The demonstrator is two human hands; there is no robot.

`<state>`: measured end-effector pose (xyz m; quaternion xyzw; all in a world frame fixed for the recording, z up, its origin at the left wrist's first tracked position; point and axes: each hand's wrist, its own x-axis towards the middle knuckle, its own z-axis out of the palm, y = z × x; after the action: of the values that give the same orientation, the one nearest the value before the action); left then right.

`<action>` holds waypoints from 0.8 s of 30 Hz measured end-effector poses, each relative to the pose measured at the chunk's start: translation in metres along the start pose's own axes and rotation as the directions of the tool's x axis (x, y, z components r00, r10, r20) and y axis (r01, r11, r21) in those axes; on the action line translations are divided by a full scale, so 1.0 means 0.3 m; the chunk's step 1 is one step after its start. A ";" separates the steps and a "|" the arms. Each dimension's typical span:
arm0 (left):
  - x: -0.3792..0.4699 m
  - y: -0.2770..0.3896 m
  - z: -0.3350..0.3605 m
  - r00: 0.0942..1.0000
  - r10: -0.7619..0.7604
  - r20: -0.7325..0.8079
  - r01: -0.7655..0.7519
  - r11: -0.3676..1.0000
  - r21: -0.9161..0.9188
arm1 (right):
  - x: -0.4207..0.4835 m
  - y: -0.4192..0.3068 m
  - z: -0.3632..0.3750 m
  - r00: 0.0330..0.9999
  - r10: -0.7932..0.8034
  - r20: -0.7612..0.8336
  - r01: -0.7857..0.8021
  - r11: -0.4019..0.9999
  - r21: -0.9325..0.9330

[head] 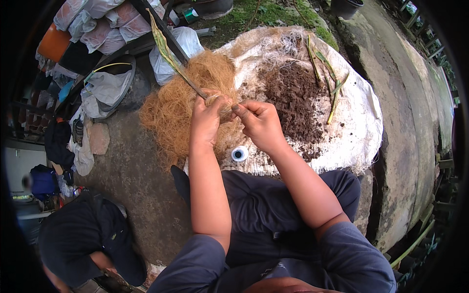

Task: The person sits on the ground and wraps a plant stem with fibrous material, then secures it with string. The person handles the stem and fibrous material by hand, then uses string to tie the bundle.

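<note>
My left hand (pixel 209 117) is closed around the lower end of a long yellow-green leaf cutting (pixel 165 47), which points up and left, with some pale fibre at its base. Beside it, my right hand (pixel 258 122) pinches something small at the fingertips, perhaps thread or fibre; it is too fine to tell. Brown coconut-like fibre (pixel 165 110) lies heaped under and left of my left hand. A spool of thread (pixel 240 153) stands on the white woven sack (pixel 359 128) below my hands. Dark soil (pixel 293 102) is spread on the sack, right of my right hand.
Several cut leaves (pixel 334 91) lie on the sack's right part. Plastic-wrapped bundles (pixel 106 25) and a dark tub with a plastic bag (pixel 126 88) are at upper left. Another person (pixel 88 234) sits at lower left. A concrete channel edge (pixel 381 183) runs along the right.
</note>
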<state>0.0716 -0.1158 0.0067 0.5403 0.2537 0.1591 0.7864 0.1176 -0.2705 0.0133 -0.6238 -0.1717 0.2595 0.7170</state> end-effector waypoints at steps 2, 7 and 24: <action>-0.014 0.023 -0.004 0.999 -0.034 0.016 0.034 0.999 0.022 | -0.003 -0.009 -0.013 0.998 0.063 0.025 -0.065 0.991 0.117; -0.030 0.037 -0.022 0.993 -0.111 0.048 0.105 0.988 0.109 | 0.008 -0.016 -0.012 0.997 0.072 0.007 -0.071 0.970 0.233; -0.057 0.028 -0.030 0.983 -0.101 0.153 0.096 0.994 0.044 | 0.027 -0.002 -0.053 0.996 0.076 0.054 -0.093 0.808 0.582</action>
<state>0.0525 -0.1147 0.0159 0.5522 0.2212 0.0729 0.8005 0.1331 -0.2787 0.0107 -0.3769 -0.0657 0.3400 0.8591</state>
